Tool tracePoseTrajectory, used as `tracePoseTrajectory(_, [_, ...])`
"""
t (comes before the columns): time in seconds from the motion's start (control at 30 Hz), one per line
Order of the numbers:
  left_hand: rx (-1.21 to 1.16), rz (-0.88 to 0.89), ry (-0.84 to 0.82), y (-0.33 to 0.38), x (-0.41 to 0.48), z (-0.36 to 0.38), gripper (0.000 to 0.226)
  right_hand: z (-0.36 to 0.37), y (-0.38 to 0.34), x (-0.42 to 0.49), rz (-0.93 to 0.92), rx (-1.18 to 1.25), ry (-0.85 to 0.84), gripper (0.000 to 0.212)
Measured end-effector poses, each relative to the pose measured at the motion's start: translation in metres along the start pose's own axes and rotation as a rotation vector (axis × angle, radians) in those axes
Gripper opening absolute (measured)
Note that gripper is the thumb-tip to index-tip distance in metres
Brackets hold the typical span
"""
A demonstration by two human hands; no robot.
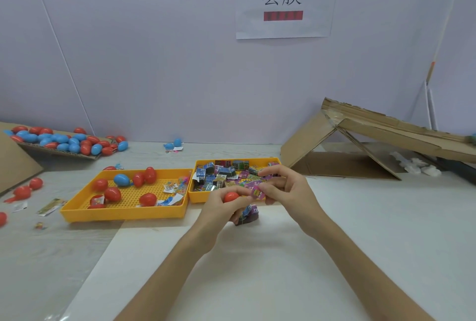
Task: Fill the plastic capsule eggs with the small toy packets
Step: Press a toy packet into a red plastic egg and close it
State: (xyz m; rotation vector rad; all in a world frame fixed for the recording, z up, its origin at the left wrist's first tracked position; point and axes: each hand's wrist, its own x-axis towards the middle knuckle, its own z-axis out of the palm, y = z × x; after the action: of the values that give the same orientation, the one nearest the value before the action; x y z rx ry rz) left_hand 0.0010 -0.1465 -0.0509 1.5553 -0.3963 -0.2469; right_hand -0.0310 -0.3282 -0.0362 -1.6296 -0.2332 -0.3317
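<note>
Brace the red capsule egg (231, 197) that the left hand (219, 208) grips, and tuck in the right hand's (288, 189) pinched pink packet (258, 193) from three o'clock.

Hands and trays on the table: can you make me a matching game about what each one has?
Column one:
1. left hand
2. right hand
3. right tray
4. cardboard on the far left

Column two:
a. heaped with red and blue eggs
b. grips a red egg
c. full of small packets
d. pinches a pink packet

Pairs: 1-b, 2-d, 3-c, 4-a.
</note>
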Motion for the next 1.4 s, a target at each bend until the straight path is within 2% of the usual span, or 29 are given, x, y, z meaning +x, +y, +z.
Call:
tracePoseTrajectory(0.27, [-0.071, -0.015, -0.080, 0.002, 0.001, 0.000, 0.025, -0.001, 0.004, 0.000, -0.019, -0.033, -0.030, 0.014])
tracePoseTrajectory(0.4, [-0.079, -0.027, -0.076, 0.001, 0.002, -0.002, 0.015, 0.000, 0.003, -0.001, -0.021, -0.071, -0.043, 0.014])
tracePoseTrajectory(0.47, [-0.070, -0.028, -0.061, 0.001, 0.001, -0.002, 0.008, 0.000, 0.002, -0.001, -0.025, -0.083, -0.033, 0.014])
tracePoseTrajectory(0.8, [0.006, 0.004, -0.003, 0.000, 0.001, 0.000, 0.016, 0.001, -0.001, -0.001, -0.068, -0.098, 0.003, 0.013])
tracePoseTrajectory(0.93, [0.037, 0.058, 0.063, -0.001, 0.002, 0.001, 0.016, 0.000, -0.001, -0.002, -0.081, -0.063, 0.011, 0.021])
tracePoseTrajectory(1.07, [0.097, 0.116, 0.149, -0.004, 0.005, 0.000, 0.016, 0.000, 0.000, -0.003, -0.065, -0.057, -0.020, 0.016])
tracePoseTrajectory(1.2, [0.141, 0.152, 0.172, -0.006, 0.006, -0.001, 0.012, -0.001, -0.001, -0.002, -0.077, -0.134, -0.036, 0.011])
tracePoseTrajectory(1.4, [0.203, 0.152, 0.165, -0.010, 0.007, 0.001, 0.025, -0.001, 0.002, -0.002, -0.032, -0.243, -0.082, 0.018])
